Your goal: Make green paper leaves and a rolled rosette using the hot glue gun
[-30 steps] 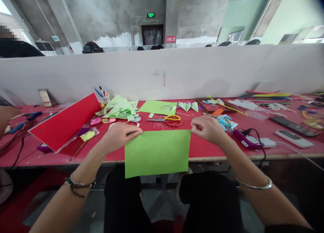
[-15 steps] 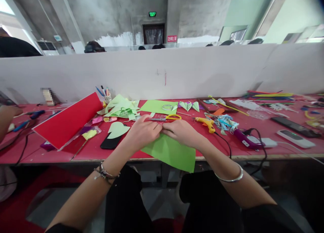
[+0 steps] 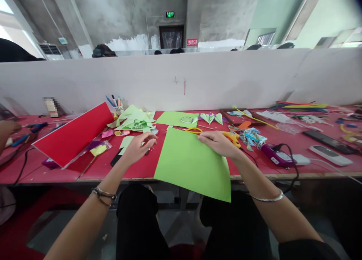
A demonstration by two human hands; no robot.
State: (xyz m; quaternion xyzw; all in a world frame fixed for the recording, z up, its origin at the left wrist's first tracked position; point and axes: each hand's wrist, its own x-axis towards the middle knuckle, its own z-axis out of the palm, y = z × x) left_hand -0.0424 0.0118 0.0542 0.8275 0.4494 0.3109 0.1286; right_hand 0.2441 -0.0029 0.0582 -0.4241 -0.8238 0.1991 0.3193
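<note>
A green sheet of paper [image 3: 194, 164] is pinched at its upper right edge by my right hand [image 3: 216, 142], and its lower part hangs past the table's front edge. My left hand [image 3: 140, 146] is off the sheet, to its left, with its fingers apart and nothing held. Below it lie a black phone [image 3: 115, 158] and a pale green paper piece [image 3: 125, 142]. Behind the sheet show the yellow handles of the scissors [image 3: 194, 130]; their blades are hidden. A yellow glue gun [image 3: 234, 138] lies just beyond my right hand.
A red board [image 3: 76, 133] leans at the left, with pale green scraps [image 3: 134, 117] beside it. Farther back lies another green sheet [image 3: 169, 118] with a ring on it. A purple device [image 3: 275, 155] and its cable are at the right. Another person's hand [image 3: 8, 130] shows far left.
My hands have parted: the left let go of the sheet and moved left, while the right moved right with it. The sheet now lies opened out, covering the scissors' blades.
</note>
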